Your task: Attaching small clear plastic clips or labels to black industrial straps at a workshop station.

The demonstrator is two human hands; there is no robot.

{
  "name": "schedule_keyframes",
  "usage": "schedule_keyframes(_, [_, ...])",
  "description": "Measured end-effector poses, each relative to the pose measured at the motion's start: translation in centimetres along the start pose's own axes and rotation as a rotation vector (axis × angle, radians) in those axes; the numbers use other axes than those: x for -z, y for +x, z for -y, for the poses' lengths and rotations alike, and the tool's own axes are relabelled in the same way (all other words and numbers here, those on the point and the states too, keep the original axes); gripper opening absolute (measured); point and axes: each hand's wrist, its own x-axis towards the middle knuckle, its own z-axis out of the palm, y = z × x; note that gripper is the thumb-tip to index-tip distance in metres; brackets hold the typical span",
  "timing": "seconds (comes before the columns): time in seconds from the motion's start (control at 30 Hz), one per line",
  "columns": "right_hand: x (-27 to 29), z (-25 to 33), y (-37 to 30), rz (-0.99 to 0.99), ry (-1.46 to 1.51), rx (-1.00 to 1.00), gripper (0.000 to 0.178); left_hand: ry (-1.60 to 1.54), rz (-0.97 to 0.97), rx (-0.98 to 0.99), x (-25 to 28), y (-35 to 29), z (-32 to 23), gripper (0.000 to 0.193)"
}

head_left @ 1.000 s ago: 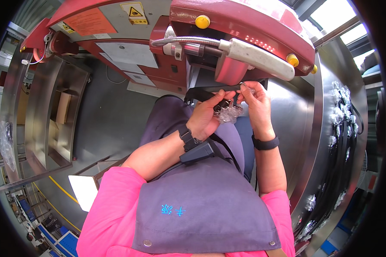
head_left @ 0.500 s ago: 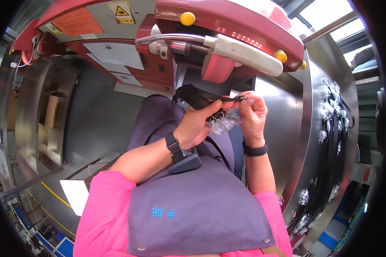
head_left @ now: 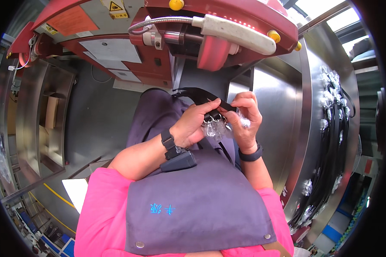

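Note:
My left hand (head_left: 188, 124) is closed around a small bundle of black straps (head_left: 198, 95), with the thumb pressed on top. Their metal fittings, covered in clear plastic (head_left: 216, 129), hang below its fingers. A loose length of the straps trails away over my left knee. Just to the right, my right hand (head_left: 247, 124) pinches the end of one black strap between thumb and fingers, and a crumpled piece of clear plastic (head_left: 243, 121) shows at that end. Its metal fitting is mostly hidden by plastic and fingers.
Ahead stands a red machine (head_left: 253, 23) with a pinkish wheel (head_left: 212, 53) and a pale guard arm (head_left: 240, 35). A metal trough (head_left: 276, 94) runs along my right; beyond it lie many black straps (head_left: 326, 150) with plastic-wrapped ends. Metal shelving (head_left: 28, 115) stands left.
My right hand has turned and shifted slightly down, bringing the strap end lower beside the bundle. The left hand's bundle now shows its fittings more plainly. The whole view has tilted slightly.

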Motion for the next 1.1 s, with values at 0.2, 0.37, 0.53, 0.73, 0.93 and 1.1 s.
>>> schedule_keyframes(0.2, [-0.2, -1.8, 0.4, -0.207, 0.205, -0.232, 0.053, -0.022, -0.006, 0.062, 0.4, 0.3, 0.9, 0.017])
schedule_keyframes(0.37, [0.0, -2.2, 1.0, -0.552, 0.606, -0.628, 0.059, 0.012, -0.041, 0.105, 0.1, 0.3, 1.6, 0.016])
schedule_keyframes(0.53, [1.5, -3.7, 0.5, -0.543, 0.748, -0.703, 0.055, -0.028, -0.003, 0.129, 1.0, 0.5, 2.0, 0.016])
schedule_keyframes(0.73, [4.8, -4.3, 0.1, -0.395, 0.205, -0.552, 0.028, -0.012, 0.048, 0.065, 1.7, 0.3, 0.9, 0.020])
schedule_keyframes(0.93, [3.3, -1.6, -0.5, 0.496, -0.143, -0.728, 0.033, 0.010, 0.033, -0.061, 2.9, 0.4, 0.3, 0.031])
schedule_keyframes(1.1, [2.7, -1.6, 0.0, 0.577, -0.397, -0.622, 0.020, 0.113, 0.031, -0.128, 2.9, 0.2, 0.0, 0.029])
